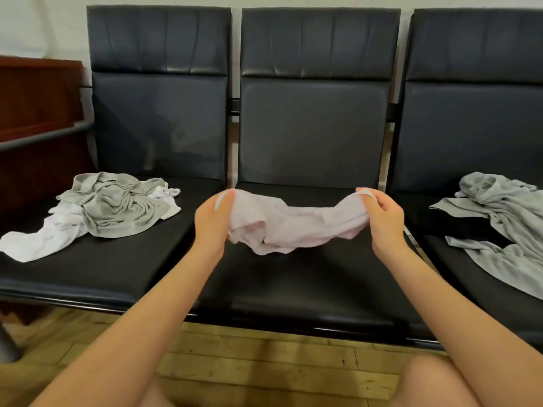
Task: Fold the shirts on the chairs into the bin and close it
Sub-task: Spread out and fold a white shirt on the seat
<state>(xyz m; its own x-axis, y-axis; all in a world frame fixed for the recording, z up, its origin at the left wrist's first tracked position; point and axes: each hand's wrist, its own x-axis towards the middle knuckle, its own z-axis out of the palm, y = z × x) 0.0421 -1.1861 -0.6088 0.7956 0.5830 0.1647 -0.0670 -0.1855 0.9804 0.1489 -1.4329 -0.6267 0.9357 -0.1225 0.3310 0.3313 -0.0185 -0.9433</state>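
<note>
Hands gripping pink shirt (gray shirts flanking)

A: Chairs?
B: Black, plain. Shirt over the middle chair's seat: pale pink.
A: Left of it?
B: Grey shirt on white one. Right: light grey shirt. Floor tan wood.

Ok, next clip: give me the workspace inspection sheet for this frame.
Surface: three joined black chairs; middle seat bare under the hands.
Job's things: pink shirt held up over the middle seat; grey shirt crumpled on a white shirt, left seat; grey shirts over something black, right seat. Bin not in view.
Clutter: nothing seen.
Grippers: left hand and right hand each grip an end of the pink shirt.
Cables: nothing seen.
Surroundings: wood floor, brown cabinet at left, pale wall.
</note>
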